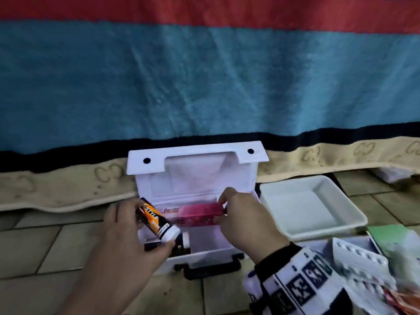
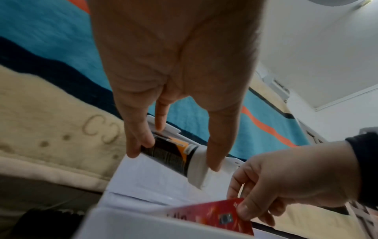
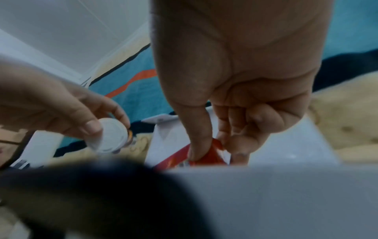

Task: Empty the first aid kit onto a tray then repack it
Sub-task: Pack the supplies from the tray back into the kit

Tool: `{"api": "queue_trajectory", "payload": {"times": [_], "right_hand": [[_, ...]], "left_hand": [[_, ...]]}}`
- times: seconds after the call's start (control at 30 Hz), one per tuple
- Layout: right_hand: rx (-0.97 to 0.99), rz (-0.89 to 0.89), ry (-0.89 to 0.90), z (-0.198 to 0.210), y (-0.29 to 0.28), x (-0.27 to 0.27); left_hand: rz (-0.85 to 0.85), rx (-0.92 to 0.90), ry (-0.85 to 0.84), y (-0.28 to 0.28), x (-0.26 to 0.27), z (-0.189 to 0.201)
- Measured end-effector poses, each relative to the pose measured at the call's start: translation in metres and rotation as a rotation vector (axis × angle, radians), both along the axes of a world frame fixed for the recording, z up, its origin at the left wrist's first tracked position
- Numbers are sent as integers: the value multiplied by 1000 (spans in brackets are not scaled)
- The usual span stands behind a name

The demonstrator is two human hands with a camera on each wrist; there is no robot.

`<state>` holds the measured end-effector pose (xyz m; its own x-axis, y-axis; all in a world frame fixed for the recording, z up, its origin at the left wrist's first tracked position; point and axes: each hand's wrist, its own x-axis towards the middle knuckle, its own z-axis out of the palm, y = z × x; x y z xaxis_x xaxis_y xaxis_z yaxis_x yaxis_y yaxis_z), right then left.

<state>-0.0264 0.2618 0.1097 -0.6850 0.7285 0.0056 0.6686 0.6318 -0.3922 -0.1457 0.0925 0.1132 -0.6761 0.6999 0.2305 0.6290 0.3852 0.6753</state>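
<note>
A white first aid kit (image 1: 211,255) stands open on the tiled floor, its lid (image 1: 195,164) leaning back against a blanket. My left hand (image 1: 136,233) grips an orange-and-black tube with a white cap (image 1: 156,221) over the kit's left side; the tube (image 2: 174,155) also shows in the left wrist view, and its cap (image 3: 111,135) in the right wrist view. My right hand (image 1: 241,219) pinches the right end of a pink-red Bacidin box (image 1: 193,213) over the kit's opening. The box (image 3: 206,155) sits between thumb and fingers. Dark items lie low in the kit's left corner.
An empty white tray (image 1: 318,208) sits on the floor right of the kit. Blister packs (image 1: 359,258), a green packet (image 1: 386,235) and other supplies lie at the lower right. A striped blanket (image 1: 204,76) hangs behind. Tiled floor (image 1: 45,258) lies to the left.
</note>
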Motion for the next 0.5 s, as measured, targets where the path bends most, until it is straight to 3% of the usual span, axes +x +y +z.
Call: {"api": "queue_trajectory", "payload": {"times": [0.2,0.33,0.5], "right_hand": [[154,105,-139,-17,-12,-27],[134,226,-252,-25,-18,-33],[103,306,-269,-26,-15,-30]], "left_hand": [[-21,-57,17,-9,-7,-9],[-40,-115,21,1,-5,-14],[59,-310,190,8,-3,-25]]}}
